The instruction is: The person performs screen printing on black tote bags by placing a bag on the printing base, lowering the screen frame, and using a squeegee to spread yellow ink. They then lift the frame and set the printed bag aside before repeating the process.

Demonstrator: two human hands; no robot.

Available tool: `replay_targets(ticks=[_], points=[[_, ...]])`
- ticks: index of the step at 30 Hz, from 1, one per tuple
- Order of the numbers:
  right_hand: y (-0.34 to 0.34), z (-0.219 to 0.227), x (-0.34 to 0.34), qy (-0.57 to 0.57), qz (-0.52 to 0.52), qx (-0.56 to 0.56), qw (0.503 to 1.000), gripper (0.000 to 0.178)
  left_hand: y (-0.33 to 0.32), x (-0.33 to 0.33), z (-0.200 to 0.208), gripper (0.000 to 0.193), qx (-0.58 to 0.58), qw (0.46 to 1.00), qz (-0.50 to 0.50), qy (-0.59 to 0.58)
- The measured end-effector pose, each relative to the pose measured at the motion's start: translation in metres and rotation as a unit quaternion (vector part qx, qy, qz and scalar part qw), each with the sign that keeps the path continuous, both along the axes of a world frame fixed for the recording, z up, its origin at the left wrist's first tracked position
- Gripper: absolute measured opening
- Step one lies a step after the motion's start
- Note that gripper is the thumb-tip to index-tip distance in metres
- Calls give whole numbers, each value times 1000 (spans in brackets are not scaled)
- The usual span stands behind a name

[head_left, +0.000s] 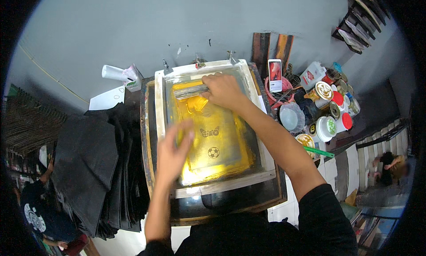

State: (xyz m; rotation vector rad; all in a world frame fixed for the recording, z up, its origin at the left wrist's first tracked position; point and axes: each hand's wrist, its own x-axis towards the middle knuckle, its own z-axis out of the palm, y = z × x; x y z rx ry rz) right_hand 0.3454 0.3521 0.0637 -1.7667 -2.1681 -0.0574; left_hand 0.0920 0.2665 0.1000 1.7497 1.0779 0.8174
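Note:
A screen-printing frame (160, 111) with a pale wooden border lies in front of me. Its mesh is coated with yellow ink (228, 145) and carries dark game-controller and football motifs. My right hand (222, 91) grips a squeegee (188, 92) near the far end of the mesh, with thicker ink just below the blade. Above the frame's left half hovers my left hand (174, 147), slightly blurred, fingers stretched and thumb apart, holding nothing. Metal clamps (199, 61) line the frame's far edge.
Black sheets (86, 167) are stacked at the left. On the right stand ink tubs (326, 128), a pink basket (269, 95), a phone (275, 75) and a green stick (318, 152). Two squeegees (261, 49) lean on the wall. Other people are at both sides, farther off.

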Motion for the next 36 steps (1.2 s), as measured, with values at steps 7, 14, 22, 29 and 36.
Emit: replay_targets(ticks=[7, 14, 22, 29, 36], points=[[4, 2, -6, 13, 30, 34, 999, 36, 142, 31, -14, 37, 237, 945, -53, 221], [-18, 3, -8, -21, 18, -23, 999, 37, 123, 28, -19, 37, 224, 953, -60, 193], [-70, 4, -24, -29, 24, -34, 999, 37, 65, 8, -25, 31, 235, 955, -62, 167], [-126, 6, -39, -24, 35, -67, 997, 34, 9, -10, -20, 32, 200, 959, -81, 186], [-197, 1, -61, 9, 61, -43, 997, 35, -67, -34, -19, 32, 201, 958, -75, 190]])
